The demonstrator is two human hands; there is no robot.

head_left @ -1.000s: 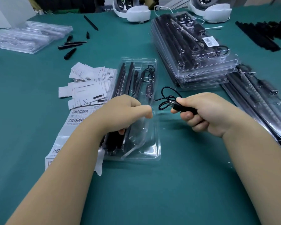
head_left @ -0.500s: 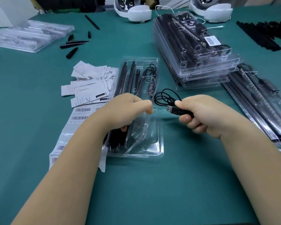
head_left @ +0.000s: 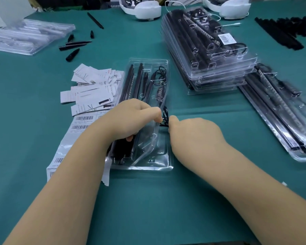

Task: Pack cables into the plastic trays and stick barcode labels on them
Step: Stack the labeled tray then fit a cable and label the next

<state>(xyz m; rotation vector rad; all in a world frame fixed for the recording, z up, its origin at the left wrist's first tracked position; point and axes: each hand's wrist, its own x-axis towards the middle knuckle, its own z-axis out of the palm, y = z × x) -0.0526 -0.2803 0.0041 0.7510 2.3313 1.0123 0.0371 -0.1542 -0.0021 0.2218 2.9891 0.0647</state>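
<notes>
A clear plastic tray lies in front of me on the green table, with black rods and a cable with a controller in its slots. My right hand grips a coiled black USB cable at the tray's right edge; most of the cable is hidden in the fist. My left hand rests curled on the tray's middle, its thumb and forefinger pinching at the same cable. A sheet of barcode labels lies left of the tray, partly under my left forearm.
A stack of packed trays, the top one labelled, stands at the back right, with more trays at the right edge. Printed paper slips, loose black tips, empty trays, black rods and white headsets lie around.
My right hand has carried the cable leftwards and down to the tray's right edge, meeting my left hand. The USB plug, visible earlier, is now hidden. The tray has stayed put.
</notes>
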